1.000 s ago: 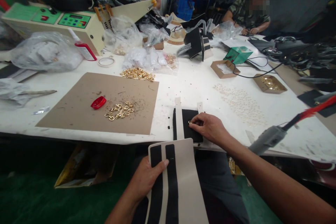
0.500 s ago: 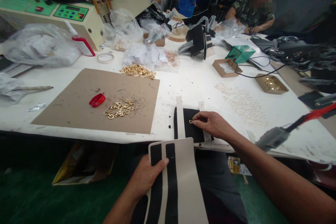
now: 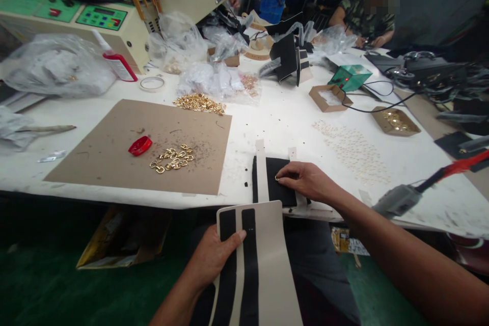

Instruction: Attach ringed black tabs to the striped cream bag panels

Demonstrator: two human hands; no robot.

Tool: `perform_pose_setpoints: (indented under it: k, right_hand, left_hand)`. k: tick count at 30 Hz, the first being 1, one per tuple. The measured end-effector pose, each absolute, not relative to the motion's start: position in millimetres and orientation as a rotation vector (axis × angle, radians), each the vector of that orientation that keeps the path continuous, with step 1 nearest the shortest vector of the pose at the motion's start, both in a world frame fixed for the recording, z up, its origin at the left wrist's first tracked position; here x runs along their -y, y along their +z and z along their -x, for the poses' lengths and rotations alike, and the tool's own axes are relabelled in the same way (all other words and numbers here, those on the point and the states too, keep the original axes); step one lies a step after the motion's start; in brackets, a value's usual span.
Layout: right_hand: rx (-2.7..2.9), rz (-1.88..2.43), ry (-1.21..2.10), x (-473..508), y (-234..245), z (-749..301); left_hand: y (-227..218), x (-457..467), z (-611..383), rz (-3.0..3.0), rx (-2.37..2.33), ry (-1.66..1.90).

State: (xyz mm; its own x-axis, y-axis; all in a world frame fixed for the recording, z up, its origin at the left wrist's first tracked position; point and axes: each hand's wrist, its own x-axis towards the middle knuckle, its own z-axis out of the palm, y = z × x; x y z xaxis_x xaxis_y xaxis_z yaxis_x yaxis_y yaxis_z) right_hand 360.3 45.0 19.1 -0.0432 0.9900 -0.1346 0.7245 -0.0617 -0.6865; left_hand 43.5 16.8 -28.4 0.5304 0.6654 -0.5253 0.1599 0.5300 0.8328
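Observation:
My left hand (image 3: pixel 214 257) is closed on a cream panel with two black stripes (image 3: pixel 260 265), held below the table's front edge, thumb on top. My right hand (image 3: pixel 305 181) rests on a black and cream piece (image 3: pixel 273 186) lying at the table edge. Its fingertips pinch a small gold fitting (image 3: pixel 276 179) against the black part. A loose cluster of gold buckles (image 3: pixel 171 158) and a red cap (image 3: pixel 140 145) lie on a brown cardboard sheet (image 3: pixel 114 163) to the left.
A pile of gold hardware (image 3: pixel 199 104), plastic bags (image 3: pixel 57 71), a cream machine with a green panel (image 3: pixel 101 18) and a tape ring (image 3: pixel 152 83) sit at the back. Small boxes (image 3: pixel 327 99), a green box (image 3: pixel 349 78), cables and a grey tool (image 3: pixel 397 200) lie right. Other people work across the table.
My right hand has shifted very slightly on the black piece, still pinching the gold fitting. The left hand and striped panel have stayed put.

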Motion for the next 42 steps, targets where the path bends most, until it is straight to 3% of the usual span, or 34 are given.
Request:
perform_pose_setpoints:
  k: [12,29,38,42]
  right_hand:
    - [2.123,1.732,0.444,-40,11,-358]
    - [2.370,1.847,0.210,-41,23,-354]
    - [1.928,1.883,0.559,-41,21,-356]
    - [1.567,1.775,0.566,-24,34,-359]
  left_hand:
    - [-27,-17,-45,-0.999,-1.009,0.369]
    - [-14,-10,-46,-1.072,-1.050,0.370]
    - [15,-9,-50,-1.068,-1.076,0.395]
    - [27,-14,-50,-1.045,-1.071,0.413]
